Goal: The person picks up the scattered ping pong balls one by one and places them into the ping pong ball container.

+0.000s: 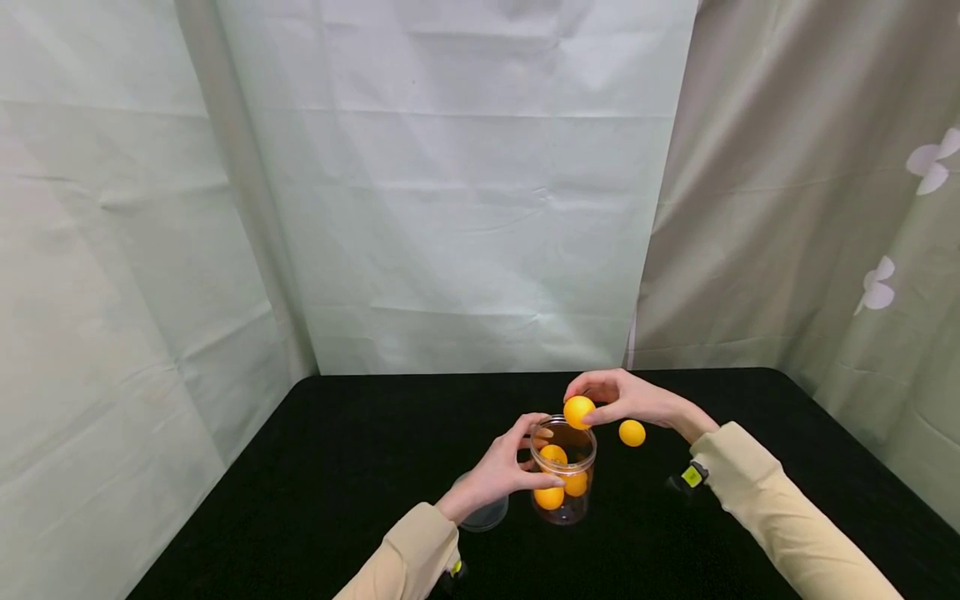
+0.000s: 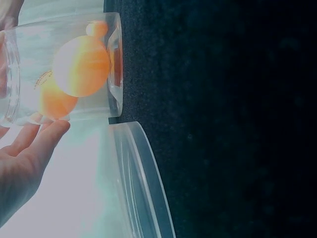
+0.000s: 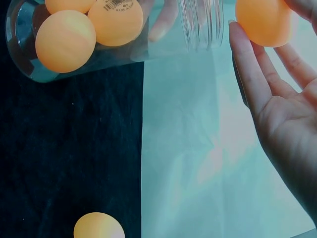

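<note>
holding a ball over the jar mouth: step in hand, by judgement, is loading orange balls into the clear jar, with one more about to go in.

- right hand (image 1: 626,398): fingers pinch one orange ball (image 1: 579,412) by its sides, just above the rim of the jar; palm faces the jar in the right wrist view.
- left hand (image 1: 504,468): fingers and thumb curl round the wall of the clear plastic jar (image 1: 564,483), steadying it upright on the worktop (image 1: 337,467).
- balls inside the jar (image 1: 552,477): three counted, stacked near the bottom and touching one another; printed lettering shows on one in the right wrist view.
- loose ball (image 1: 632,432): one, lying on the worktop just right of the jar, apart from it and under the right wrist.
- lid (image 1: 483,515): one clear round lid, flat on the worktop just left of the jar, partly behind the left wrist.

count: five orange balls in all (one held, three in the jar, one loose); one jar; one lid.

next move, by judgement: calls for centring the held ball over the opening and parting the fingers so it drops clear of the rim, the left hand keeping the jar from tipping; the loose ball then needs a reach to the right.
</note>
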Tool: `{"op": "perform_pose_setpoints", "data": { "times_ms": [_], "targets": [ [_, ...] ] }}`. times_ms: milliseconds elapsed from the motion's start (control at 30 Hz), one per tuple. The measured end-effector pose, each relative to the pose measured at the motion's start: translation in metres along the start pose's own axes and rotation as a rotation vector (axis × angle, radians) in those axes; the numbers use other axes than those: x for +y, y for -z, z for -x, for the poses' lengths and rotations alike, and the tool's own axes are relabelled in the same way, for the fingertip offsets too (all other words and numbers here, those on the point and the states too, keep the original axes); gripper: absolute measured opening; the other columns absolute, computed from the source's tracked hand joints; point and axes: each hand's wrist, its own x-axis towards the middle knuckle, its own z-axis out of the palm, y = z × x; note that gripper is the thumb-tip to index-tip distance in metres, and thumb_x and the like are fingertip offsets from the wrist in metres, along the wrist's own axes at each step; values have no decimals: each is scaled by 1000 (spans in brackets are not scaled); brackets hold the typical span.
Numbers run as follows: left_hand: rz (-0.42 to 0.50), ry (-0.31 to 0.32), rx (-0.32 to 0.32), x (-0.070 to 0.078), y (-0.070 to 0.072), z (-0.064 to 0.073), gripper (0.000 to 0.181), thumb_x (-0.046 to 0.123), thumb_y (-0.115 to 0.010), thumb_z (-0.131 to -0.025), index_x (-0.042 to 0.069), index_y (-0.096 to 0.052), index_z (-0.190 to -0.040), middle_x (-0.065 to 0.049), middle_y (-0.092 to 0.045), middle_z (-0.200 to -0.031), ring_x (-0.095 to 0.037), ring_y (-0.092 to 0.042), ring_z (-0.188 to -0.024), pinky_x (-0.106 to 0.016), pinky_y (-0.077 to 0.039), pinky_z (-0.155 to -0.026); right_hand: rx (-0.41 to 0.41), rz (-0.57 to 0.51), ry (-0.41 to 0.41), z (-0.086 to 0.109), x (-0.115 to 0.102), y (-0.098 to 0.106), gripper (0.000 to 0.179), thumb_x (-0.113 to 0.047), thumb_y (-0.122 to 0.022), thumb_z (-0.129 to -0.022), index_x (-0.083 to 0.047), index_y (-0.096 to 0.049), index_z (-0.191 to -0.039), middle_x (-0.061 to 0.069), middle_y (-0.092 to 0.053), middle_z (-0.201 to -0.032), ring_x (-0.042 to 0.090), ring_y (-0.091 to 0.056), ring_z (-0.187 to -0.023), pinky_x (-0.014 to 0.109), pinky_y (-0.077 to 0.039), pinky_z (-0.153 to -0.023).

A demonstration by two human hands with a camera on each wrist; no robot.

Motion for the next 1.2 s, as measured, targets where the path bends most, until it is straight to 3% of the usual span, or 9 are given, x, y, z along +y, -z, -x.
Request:
{"op": "perform_pose_setpoints", "data": {
  "times_ms": [267,667,833,1033,1200],
  "targets": [
    [-11,-12,-6,2,1,0,63,13,-67,-80,8,-31,-132,-18,-39,-125,-33,-44,-109,-43,-43,-85,-3,0,-10,-3,-2,-2,30,-6,-56,-89,1,-50,-117,18,-51,-112,34,-50,-99,46,-40,-86],
    [-4,3,-13,3,0,0,64,12,-67,-80,4,-30,-132,-19,-40,-123,-34,-44,-110,-41,-44,-84,-19,-1,20,-3,-1,-4,30,-5,-55,-88,1,-49,-117,20,-51,-112,35,-50,-98,47,-41,-85],
    [6,-4,-12,-9,0,-4,65,12,-67,-80,6,-30,-133,-18,-40,-124,-33,-44,-109,-39,-44,-83,-17,-2,18,-3,-1,-3,30,-4,-55,-88,1,-49,-117,19,-50,-112,35,-50,-98,48,-41,-85],
    [-3,-13,-5,-32,-1,-10,66,18,-69,-79,17,-31,-134,-10,-39,-125,-26,-45,-109,-34,-45,-83,-18,-5,23,-3,0,-3,31,-2,-56,-87,2,-49,-117,23,-48,-114,37,-48,-102,46,-41,-86],
    [-1,-30,-7,-33,-1,-10,65,17,-69,-80,17,-32,-133,-12,-40,-126,-27,-46,-109,-35,-45,-82,-13,-19,37,-3,1,-3,32,0,-57,-86,5,-48,-117,26,-46,-116,43,-43,-107,46,-38,-90]
  ]
}}
